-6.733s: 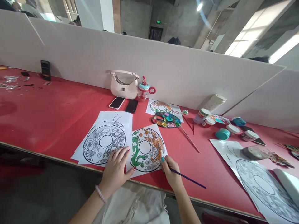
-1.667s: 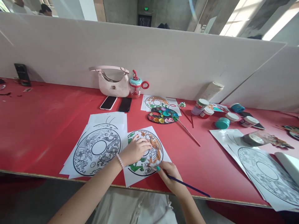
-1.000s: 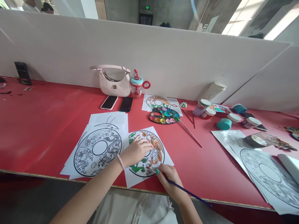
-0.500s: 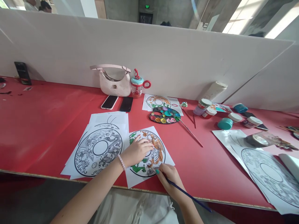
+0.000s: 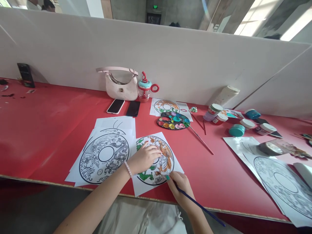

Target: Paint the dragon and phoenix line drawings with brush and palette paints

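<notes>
A sheet with a round dragon-and-phoenix design (image 5: 168, 156), partly painted green and orange, lies near the table's front edge. My left hand (image 5: 144, 158) rests on the middle of it, fingers together and pressed flat, holding the paper down. My right hand (image 5: 180, 188) grips a thin blue paintbrush (image 5: 202, 208), its tip touching the lower edge of the design. A black palette (image 5: 173, 121) with several paint colours sits behind the sheet.
Unpainted copies of the design (image 5: 104, 152) lie to the left, another (image 5: 280, 175) at right. Two phones (image 5: 124, 107), a pink handbag (image 5: 120, 84) and a small bottle (image 5: 145, 88) stand by the white partition. Paint jars (image 5: 237, 125) and loose brushes (image 5: 201, 139) lie at right.
Compared with several seconds ago, my left hand has moved from the sheet's left edge onto its centre. In the last second the hands stay almost still; the view drifts slightly.
</notes>
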`<state>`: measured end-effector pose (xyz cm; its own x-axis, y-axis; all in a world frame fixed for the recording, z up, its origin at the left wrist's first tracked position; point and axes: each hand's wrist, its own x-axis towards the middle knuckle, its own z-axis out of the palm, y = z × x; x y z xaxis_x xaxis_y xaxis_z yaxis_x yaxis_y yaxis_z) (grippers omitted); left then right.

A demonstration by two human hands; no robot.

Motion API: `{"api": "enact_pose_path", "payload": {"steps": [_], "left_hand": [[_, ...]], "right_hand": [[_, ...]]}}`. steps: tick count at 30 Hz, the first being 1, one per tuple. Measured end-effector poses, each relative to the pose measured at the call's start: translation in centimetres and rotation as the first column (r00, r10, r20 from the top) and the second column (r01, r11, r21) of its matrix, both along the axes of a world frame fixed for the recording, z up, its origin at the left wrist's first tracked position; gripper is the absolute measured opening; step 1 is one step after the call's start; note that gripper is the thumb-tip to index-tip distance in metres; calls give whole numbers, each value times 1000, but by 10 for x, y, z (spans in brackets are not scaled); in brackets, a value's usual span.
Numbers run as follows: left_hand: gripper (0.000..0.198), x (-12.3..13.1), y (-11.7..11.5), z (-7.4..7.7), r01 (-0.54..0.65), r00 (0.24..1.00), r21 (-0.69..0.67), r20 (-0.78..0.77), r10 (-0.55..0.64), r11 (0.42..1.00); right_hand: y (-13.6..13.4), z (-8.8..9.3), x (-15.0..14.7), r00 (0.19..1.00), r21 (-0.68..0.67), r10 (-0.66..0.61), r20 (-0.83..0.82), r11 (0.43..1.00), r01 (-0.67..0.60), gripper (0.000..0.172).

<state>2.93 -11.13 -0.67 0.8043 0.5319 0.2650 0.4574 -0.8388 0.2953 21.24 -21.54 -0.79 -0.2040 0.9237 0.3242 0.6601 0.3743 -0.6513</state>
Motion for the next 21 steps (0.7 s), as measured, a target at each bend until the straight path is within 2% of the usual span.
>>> {"api": "enact_pose_path", "payload": {"steps": [2,7,12,18,21], "left_hand": [[33,0,0,0,8,1000,-4,6,-7,1000],[31,0,1,-5,12,1000,13,12,-12,1000],[30,-1,1,-7,12,1000,11,4,-12,1000],[30,-1,2,-6,15,1000,24,-6,-14,1000],[31,-1,1,-6,15,1000,23,-12,-14,1000]], "right_hand": [[0,0,0,1000,0,-9,-10,1000,9,34],[2,4,-1,993,-2,119,9,993,-119,32],[0,2,0,1000,-24,-1,-14,1000,1,35],[0,0,0,998,-38,65,6,997,-64,32],[1,1,0,1000,-24,3,-12,1000,-3,33]]}}
